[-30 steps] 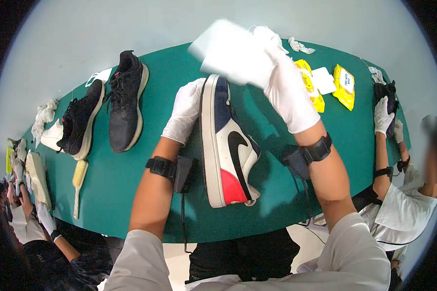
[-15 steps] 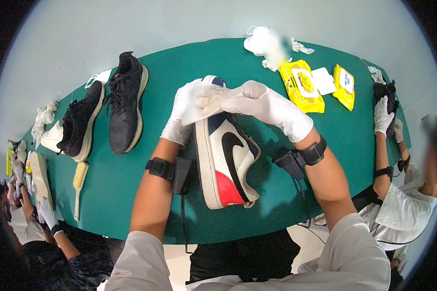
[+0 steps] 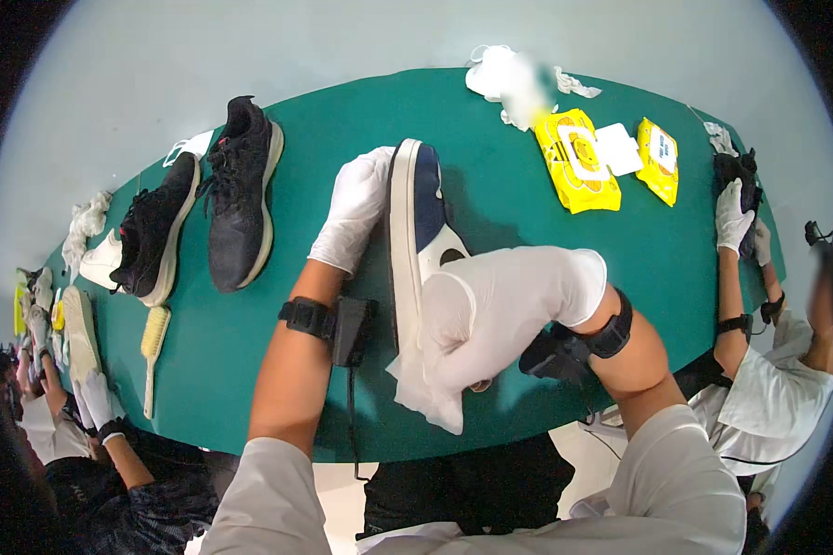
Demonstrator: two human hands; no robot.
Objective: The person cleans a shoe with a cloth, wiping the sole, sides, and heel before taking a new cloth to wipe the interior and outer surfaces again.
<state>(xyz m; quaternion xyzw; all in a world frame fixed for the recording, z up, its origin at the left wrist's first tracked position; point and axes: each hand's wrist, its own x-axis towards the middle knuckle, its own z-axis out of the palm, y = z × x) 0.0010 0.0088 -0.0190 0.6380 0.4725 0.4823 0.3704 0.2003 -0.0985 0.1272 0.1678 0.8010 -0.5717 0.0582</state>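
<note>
A low sneaker (image 3: 427, 199) in white and navy lies on its side in front of me, its pale sole edge running lengthwise. My left hand (image 3: 359, 199), in a white glove, is closed at the sole side of its far end, with the fingertips hidden behind the shoe. Pinched in my gloved right hand (image 3: 509, 305) is a thin white wipe (image 3: 435, 403), held against the near part of the sneaker. That hand and the wipe cover most of the black side stripe and the shoe's near end.
Two black sneakers (image 3: 241, 199) and a yellow-bristled brush (image 3: 155, 333) lie to the left on the green table (image 3: 324, 120). Two yellow wipe packs (image 3: 578, 176) and crumpled white wipes (image 3: 514, 83) are at the far right. Co-workers' gloved hands (image 3: 733, 222) handle shoes at both sides.
My right hand has drawn the wipe from the sneaker's far end down to its near end. My left hand stays at the far end, and the shoe has tilted slightly.
</note>
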